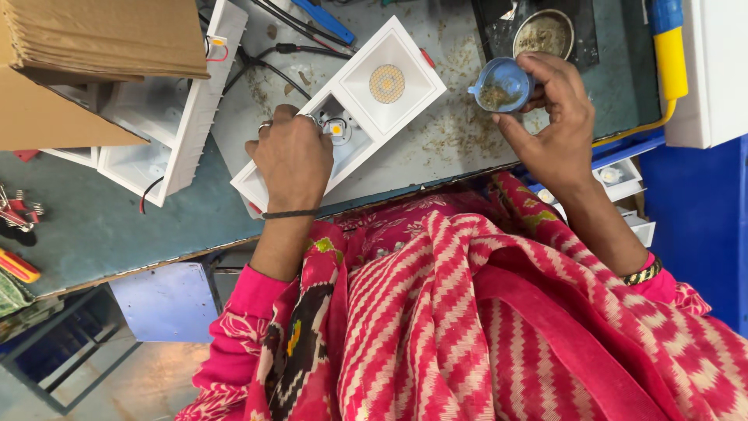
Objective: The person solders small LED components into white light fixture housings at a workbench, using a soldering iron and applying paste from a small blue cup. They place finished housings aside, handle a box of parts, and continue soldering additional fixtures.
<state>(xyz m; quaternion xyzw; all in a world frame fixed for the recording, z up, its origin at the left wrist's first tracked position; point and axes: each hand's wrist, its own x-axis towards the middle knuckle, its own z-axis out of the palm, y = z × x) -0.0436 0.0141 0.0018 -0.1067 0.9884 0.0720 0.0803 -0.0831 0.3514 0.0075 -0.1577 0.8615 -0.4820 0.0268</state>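
A white twin-square light housing (pixel 354 101) lies tilted on the grey worktop (pixel 117 226). Its upper cell holds a round yellow LED disc (pixel 387 83); the lower cell shows a small LED chip (pixel 336 129). My left hand (pixel 292 160) rests fingers-down on the lower cell, pressing the housing near that chip. My right hand (pixel 553 117) holds a small blue plastic cup (pixel 502 84) of tiny brownish parts between thumb and fingers, just right of the housing.
More white housings (pixel 167 117) with red and black wires sit at left under cardboard boxes (pixel 93 54). A round metal dish (pixel 544 33) of small parts stands behind the cup. Black cables (pixel 273 66), a yellow-and-blue tool (pixel 668 43) and a red-handled tool (pixel 17 267) lie around.
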